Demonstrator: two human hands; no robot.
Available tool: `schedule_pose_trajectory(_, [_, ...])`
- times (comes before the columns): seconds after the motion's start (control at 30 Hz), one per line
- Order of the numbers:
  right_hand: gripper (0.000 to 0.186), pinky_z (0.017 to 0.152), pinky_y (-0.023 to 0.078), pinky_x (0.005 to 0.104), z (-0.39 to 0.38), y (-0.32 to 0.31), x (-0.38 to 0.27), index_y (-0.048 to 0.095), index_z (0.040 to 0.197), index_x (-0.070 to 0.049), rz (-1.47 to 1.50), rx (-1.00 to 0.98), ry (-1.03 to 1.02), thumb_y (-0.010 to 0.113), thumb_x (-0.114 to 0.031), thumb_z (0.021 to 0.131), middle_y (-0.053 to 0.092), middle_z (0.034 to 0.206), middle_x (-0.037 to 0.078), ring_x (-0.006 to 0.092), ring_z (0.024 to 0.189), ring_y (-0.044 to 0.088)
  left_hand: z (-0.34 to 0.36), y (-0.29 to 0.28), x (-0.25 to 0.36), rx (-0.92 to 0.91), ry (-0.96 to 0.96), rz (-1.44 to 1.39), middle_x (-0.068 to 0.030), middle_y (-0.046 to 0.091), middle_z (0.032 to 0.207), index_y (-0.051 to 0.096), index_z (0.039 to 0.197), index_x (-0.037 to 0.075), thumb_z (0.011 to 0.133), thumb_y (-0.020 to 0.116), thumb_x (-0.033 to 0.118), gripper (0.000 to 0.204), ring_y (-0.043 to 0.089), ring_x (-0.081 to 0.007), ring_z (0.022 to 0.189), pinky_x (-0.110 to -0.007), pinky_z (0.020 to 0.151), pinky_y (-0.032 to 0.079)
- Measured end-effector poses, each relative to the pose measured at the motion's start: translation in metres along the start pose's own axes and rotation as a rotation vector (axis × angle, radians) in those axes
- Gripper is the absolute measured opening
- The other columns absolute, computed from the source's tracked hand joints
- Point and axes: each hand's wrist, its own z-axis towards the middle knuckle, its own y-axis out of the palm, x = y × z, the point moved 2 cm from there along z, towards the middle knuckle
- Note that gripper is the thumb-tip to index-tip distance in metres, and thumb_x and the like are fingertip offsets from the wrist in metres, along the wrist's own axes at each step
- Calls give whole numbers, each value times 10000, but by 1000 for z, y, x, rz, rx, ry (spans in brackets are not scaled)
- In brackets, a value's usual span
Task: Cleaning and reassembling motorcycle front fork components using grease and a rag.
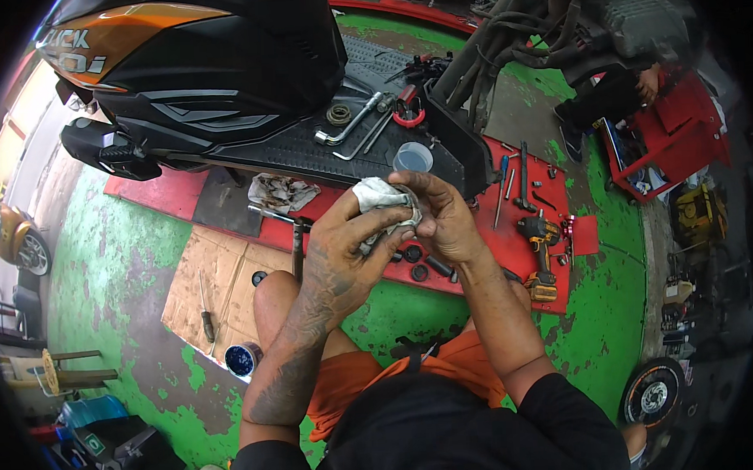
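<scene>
In front of me my left hand [348, 249] is closed round a crumpled, dirty white cloth [375, 195]. My right hand [443, 219] has its fingers curled against the cloth's right side, gripping it and perhaps a small part hidden within. Just beyond them a clear cup [412, 156] stands on the scooter's black footboard [466, 172], near angled wrenches [334, 138], a red-handled tool [409, 112] and a coiled ring [339, 115]. A stained rag [278, 191] lies left of my hands on the red platform [148, 193]. Small black rings [418, 273] lie below my hands.
Cardboard [186, 302] holds a screwdriver [208, 326] and a blue grease tub [242, 358]. A yellow-black drill [541, 261] lies among tools at right. A co-worker's hand [647, 84] shows near a red cart [662, 138]. A wheel [652, 395] is at lower right.
</scene>
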Motion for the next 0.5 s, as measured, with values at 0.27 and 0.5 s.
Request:
schedule_pose_trajectory(0.27, [688,994,553,359,-8,-5,2,550,1391,-51,-104,108,-34,850,-206,791,592,1371,127,230,1210,614,8,-1,3,-122,116,130,-115,591,995,650,1027,14,812,742,22,234,667,-244,952,-364,794,549])
schedule_pose_trajectory(0.5, [812,1007,552,431,-13,-18,-2,524,1417,-107,34,166,0,844,-409,736,583,1387,178,301,1222,623,6,-20,-13,47,84,25,-93,556,942,577,872,20,757,820,61,271,609,-180,861,-322,778,512])
